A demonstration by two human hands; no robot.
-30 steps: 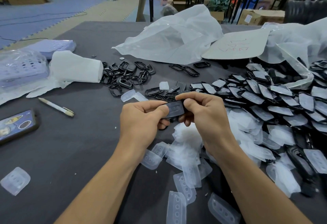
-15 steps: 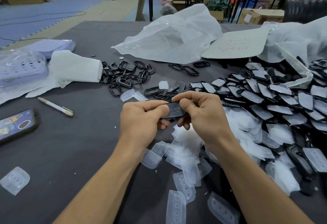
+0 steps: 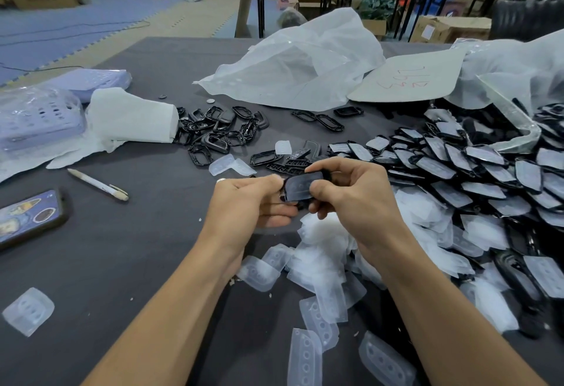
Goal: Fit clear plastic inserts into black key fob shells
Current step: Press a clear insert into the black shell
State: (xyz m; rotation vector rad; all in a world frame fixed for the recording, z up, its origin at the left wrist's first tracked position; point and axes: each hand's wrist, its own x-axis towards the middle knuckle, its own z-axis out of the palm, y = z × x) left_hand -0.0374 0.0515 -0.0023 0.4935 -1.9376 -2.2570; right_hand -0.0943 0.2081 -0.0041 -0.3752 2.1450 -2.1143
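A black key fob shell (image 3: 300, 185) with a clear insert in it is held above the dark table (image 3: 128, 251) at mid-frame. My left hand (image 3: 253, 202) pinches its left end between thumb and fingers. My right hand (image 3: 351, 199) grips its right end, thumb on its face. Loose clear inserts (image 3: 317, 266) lie heaped just below my hands. Empty black shells (image 3: 216, 135) are scattered behind, to the left. Rows of fitted shells (image 3: 451, 169) spread out to the right.
A phone (image 3: 29, 217) and a pen (image 3: 97, 184) lie at the left, with a lone insert (image 3: 29, 311) near the front edge. A white foam roll (image 3: 134, 120), a lilac basket (image 3: 36, 117), a crumpled plastic bag (image 3: 299, 65) and a cardboard piece (image 3: 412, 80) sit farther back.
The shell has tilted, so its face with the clear insert now shows more. My right thumb has slid onto that face. Both hands stay at the same spot.
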